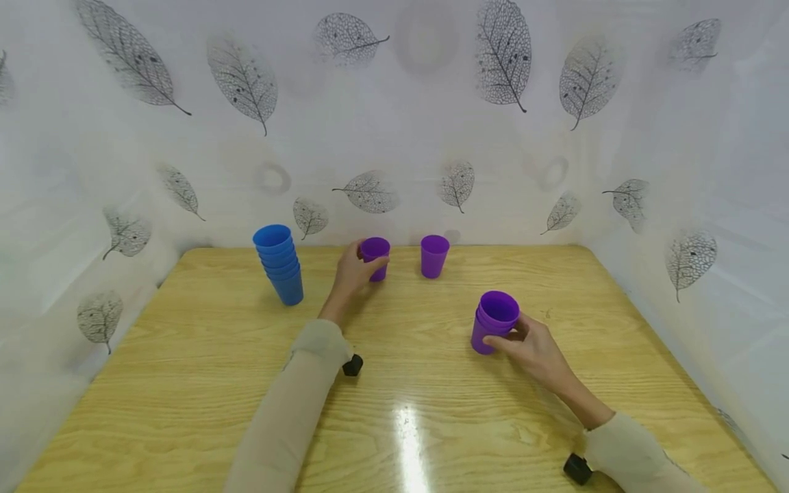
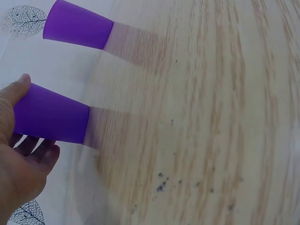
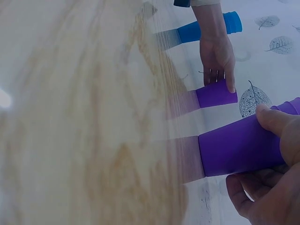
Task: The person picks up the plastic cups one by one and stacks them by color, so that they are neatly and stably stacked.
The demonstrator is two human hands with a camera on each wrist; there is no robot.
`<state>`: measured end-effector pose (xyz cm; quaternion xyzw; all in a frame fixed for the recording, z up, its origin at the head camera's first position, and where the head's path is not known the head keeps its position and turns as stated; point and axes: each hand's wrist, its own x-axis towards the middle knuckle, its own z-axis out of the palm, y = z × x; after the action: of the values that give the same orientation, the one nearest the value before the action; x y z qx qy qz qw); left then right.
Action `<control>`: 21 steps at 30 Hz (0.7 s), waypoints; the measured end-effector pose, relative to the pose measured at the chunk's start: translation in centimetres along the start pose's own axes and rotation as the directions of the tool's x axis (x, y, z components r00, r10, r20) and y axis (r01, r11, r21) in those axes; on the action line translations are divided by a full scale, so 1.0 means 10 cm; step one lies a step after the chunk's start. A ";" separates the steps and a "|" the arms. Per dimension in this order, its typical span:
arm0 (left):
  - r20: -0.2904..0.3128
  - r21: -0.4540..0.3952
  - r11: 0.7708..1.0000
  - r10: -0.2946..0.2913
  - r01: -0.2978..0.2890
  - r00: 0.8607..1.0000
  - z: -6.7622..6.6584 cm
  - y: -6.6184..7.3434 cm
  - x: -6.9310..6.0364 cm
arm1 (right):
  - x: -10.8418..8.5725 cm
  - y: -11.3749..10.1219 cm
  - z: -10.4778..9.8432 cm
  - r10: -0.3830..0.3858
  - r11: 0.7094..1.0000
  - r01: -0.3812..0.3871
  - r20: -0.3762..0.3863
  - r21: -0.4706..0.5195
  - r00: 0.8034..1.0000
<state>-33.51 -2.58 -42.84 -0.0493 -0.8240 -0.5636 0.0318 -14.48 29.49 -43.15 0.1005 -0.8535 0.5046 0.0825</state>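
At the table's far side my left hand [image 1: 353,272] holds a single upright purple cup [image 1: 374,259], thumb on one side and fingers on the other. A second purple cup [image 1: 434,257] stands alone just to its right. Nearer and further right, my right hand [image 1: 537,348] grips a short stack of nested purple cups [image 1: 490,323] between thumb and fingers. In the right wrist view the base of this purple stack [image 3: 234,150] meets the table or is very close to it. The left wrist view shows the held purple cup [image 2: 51,115] with its base at the tabletop.
A tall stack of nested blue cups [image 1: 282,267] stands to the left of my left hand, leaning slightly in view. The wooden table [image 1: 401,383] ends at a pale curtain [image 1: 394,123] printed with grey leaves. Light glares off the table's near middle.
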 end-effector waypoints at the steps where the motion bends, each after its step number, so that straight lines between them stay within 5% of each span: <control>1: -0.001 0.005 1.000 0.000 0.000 1.000 0.00 0.00 0.00 | 0.00 0.00 0.00 0.000 1.000 0.000 0.002 0.001 1.000; 10: 0.010 0.046 0.999 0.011 -0.012 1.000 -0.05 0.08 -0.07 | -0.01 -0.03 -0.01 0.034 0.999 -0.034 0.014 -0.016 0.999; 21: 0.121 -0.015 0.998 0.065 -0.064 0.991 -0.14 0.31 -0.26 | -0.01 -0.04 -0.03 0.055 0.998 -0.055 0.013 -0.025 0.998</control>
<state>-30.55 -2.94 -39.77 -0.1103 -0.8192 -0.5629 -0.0004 -14.24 29.53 -42.72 0.0796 -0.8626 0.4954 0.0639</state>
